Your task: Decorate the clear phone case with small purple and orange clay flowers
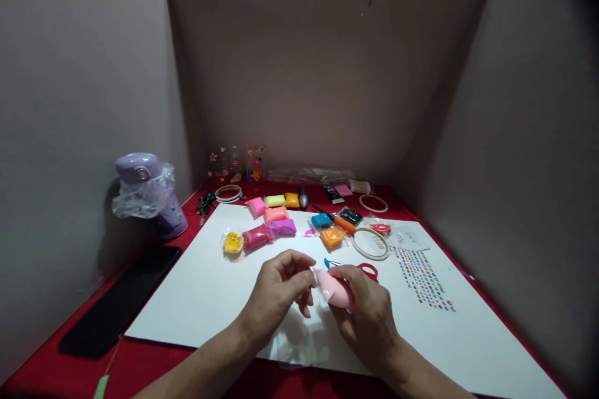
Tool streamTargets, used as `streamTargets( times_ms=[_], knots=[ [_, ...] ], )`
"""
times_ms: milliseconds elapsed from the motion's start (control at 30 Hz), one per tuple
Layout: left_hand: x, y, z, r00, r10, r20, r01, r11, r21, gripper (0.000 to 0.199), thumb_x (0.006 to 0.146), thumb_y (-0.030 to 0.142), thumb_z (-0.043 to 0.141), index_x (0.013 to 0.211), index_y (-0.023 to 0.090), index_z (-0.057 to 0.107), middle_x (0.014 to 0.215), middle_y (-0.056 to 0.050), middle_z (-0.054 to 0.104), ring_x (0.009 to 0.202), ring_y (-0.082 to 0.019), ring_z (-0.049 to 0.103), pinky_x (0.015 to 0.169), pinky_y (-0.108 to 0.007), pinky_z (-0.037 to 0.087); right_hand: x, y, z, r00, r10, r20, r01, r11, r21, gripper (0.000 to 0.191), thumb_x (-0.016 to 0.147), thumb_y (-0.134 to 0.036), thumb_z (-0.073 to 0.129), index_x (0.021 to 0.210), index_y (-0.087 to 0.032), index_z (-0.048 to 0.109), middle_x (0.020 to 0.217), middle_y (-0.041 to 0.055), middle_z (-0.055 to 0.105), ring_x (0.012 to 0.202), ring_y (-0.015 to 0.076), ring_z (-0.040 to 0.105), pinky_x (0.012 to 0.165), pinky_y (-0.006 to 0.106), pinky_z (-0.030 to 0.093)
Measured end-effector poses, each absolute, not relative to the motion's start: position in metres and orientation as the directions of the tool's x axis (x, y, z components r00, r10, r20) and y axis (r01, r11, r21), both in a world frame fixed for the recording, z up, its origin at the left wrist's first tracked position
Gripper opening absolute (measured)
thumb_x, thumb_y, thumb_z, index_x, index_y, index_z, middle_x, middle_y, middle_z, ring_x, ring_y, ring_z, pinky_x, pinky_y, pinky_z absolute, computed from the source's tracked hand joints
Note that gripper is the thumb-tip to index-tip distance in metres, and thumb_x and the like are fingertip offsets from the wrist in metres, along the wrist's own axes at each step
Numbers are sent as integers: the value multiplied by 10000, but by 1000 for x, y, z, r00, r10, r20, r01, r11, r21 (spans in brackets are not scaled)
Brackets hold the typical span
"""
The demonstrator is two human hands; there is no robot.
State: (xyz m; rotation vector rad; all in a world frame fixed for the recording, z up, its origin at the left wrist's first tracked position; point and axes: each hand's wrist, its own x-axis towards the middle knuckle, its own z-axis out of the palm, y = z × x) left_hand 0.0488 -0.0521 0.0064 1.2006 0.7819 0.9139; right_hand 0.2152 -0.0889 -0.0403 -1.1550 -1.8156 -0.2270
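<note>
The pale pink packet (334, 290) sits gripped in the right hand (369, 317).

Out past the left edge of the white board (187, 299), a purple bottle (172, 223) stands part-wrapped in clear plastic (156, 193)! Keys (204, 204) lie just off the far-left corner, a flat black slab (122, 299) beside the near-left.

The scene is viewed by one head-worn camera from the near side of the board (201, 299), faced forward and downward across it. The left hand (276, 287) and right hand (369, 318) are seen closest, over the board; the back wall (327, 75), farther off beyond it.
</note>
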Motion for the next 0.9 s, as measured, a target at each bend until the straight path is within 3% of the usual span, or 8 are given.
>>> streamTargets(
  times_ms=[200, 433, 567, 700, 900],
  knots=[
    [49, -53, 5, 421, 905, -61, -178, 149, 973, 165, 736, 219, 659, 842, 122, 577, 564, 20, 573, 458, -95, 514, 409, -206, 436, 212, -89, -36, -150, 564, 812, 783, 569, -251, 168, 824, -131, 523, 982, -178, 491, 761, 73, 624, 671, 202, 605, 566, 301, 469],
    [47, -55, 7, 405, 914, -16, -74, 51, 996, 172, 772, 287, 622, 779, 122, 576, 525, 26, 542, 427, -93, 492, 401, -212, 424, 211, -89, -35, -170, 555, 814, 788, 573, -226, 154, 821, -126, 538, 958, -178, 490, 734, 67, 612, 658, 195, 593, 564, 295, 465],
    [47, -57, 5, 365, 930, 51, 41, -71, 997, 184, 814, 320, 577, 814, 135, 581, 657, 7, 569, 487, -96, 515, 421, -216, 438, 209, -90, -33, -185, 590, 786, 781, 573, -247, 256, 802, -200, 583, 1037, -167, 488, 811, 86, 628, 701, 218, 598, 586, 327, 481],
    [46, -58, 2, 330, 914, 236, 209, -315, 926, 143, 850, 274, 523, 810, 151, 582, 717, -13, 589, 585, -117, 532, 512, -235, 455, 208, -93, -32, -258, 624, 737, 765, 599, -239, 484, 800, -282, 617, 1220, -126, 434, 997, 139, 631, 863, 266, 597, 710, 398, 498],
    [43, -57, 0, 346, 842, 414, 340, -524, 781, 130, 867, 177, 455, 793, 168, 561, 730, -16, 578, 648, -129, 527, 598, -250, 428, 204, -90, -38, -286, 725, 627, 808, 534, -249, 465, 897, -304, 468, 1308, -96, 402, 1006, 157, 596, 861, 287, 554, 702, 439, 471]
  ],
)
